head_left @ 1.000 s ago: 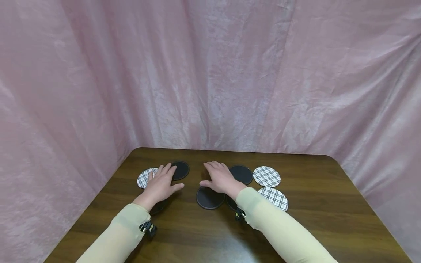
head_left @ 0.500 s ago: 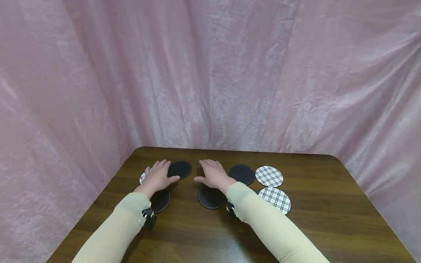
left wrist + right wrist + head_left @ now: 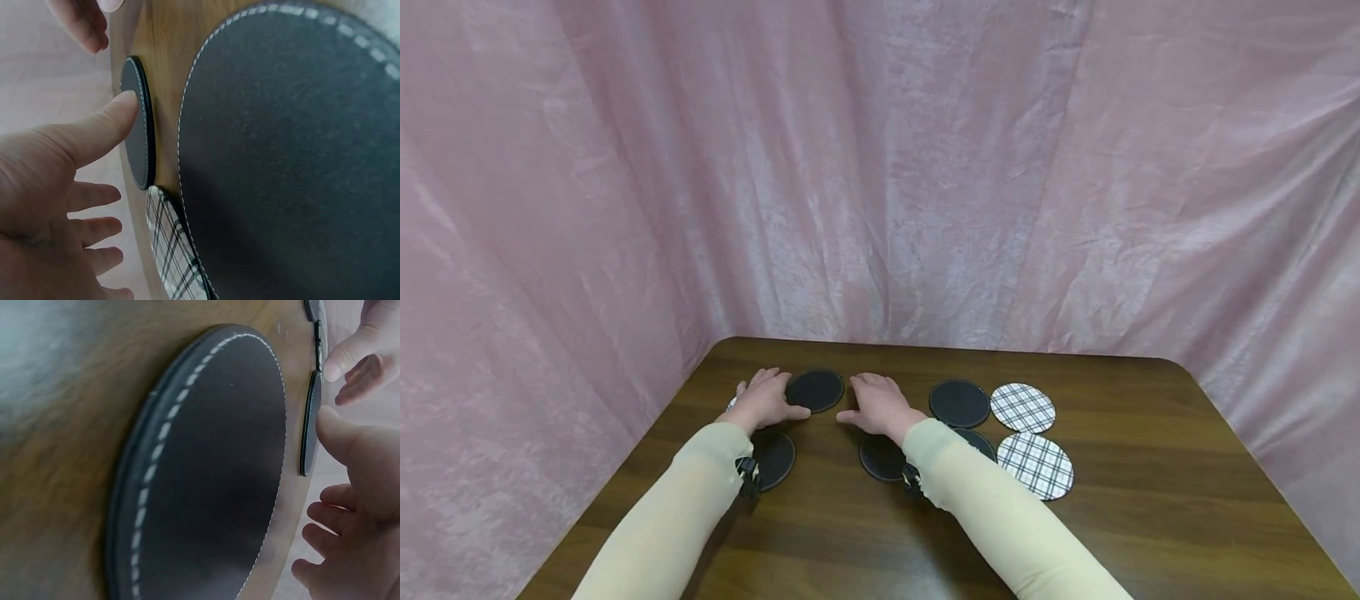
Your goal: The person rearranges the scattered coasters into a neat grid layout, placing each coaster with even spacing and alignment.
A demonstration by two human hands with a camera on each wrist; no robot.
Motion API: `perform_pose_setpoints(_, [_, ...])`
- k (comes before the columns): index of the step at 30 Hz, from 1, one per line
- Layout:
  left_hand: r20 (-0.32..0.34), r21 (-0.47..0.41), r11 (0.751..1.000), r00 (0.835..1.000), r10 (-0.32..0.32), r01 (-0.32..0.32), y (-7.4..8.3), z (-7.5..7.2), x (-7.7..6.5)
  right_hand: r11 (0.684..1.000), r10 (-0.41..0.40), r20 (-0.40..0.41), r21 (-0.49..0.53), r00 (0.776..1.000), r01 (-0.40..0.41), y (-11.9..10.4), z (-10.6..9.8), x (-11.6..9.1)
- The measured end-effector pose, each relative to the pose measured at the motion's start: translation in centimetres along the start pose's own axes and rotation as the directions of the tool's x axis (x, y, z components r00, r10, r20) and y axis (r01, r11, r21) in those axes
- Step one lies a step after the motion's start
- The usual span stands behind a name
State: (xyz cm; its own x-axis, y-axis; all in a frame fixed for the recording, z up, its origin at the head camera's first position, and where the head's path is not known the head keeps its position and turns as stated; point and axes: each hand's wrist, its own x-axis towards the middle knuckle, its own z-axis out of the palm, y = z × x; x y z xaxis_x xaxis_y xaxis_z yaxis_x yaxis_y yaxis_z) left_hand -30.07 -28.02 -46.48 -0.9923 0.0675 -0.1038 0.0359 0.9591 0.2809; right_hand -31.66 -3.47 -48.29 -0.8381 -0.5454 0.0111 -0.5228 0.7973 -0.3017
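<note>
My left hand (image 3: 766, 402) hovers over the left group of round coasters, fingers extended and thumb apart, holding nothing. Its thumb points at the far black coaster (image 3: 815, 391); a nearer black coaster (image 3: 773, 459) lies under the wrist. A plaid coaster (image 3: 172, 244) in the left wrist view is mostly hidden by this hand in the head view. My right hand (image 3: 878, 407), fingers slightly bent and grasping nothing, is above the table just beyond another black coaster (image 3: 880, 457). The right wrist view shows that stitched black coaster (image 3: 206, 469) below the right hand (image 3: 365, 512).
To the right lie a black coaster (image 3: 959, 404), another black coaster (image 3: 979, 444) partly behind the sleeve, and two white plaid coasters, one far (image 3: 1022, 407) and one near (image 3: 1036, 465). The wooden table (image 3: 1165, 483) ends at a pink curtain (image 3: 925, 183).
My right hand has moved left, uncovering the far black coaster on its right. My left hand has shifted forward, showing more of the near black coaster. The head view has turned slightly left.
</note>
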Motion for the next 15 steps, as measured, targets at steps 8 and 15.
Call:
perform_pose_setpoints(8, [0.027,0.024,1.000,1.000,0.007,-0.008,-0.2,0.1,1.2,0.999,0.014,0.007,-0.035,1.000,-0.013,-0.1,0.0,0.1])
perform_pose_setpoints(15, [0.047,0.062,0.998,0.999,-0.017,0.014,-0.5,0.0,1.6,0.998,0.029,0.019,-0.061,0.999,-0.028,0.1,0.4,0.4])
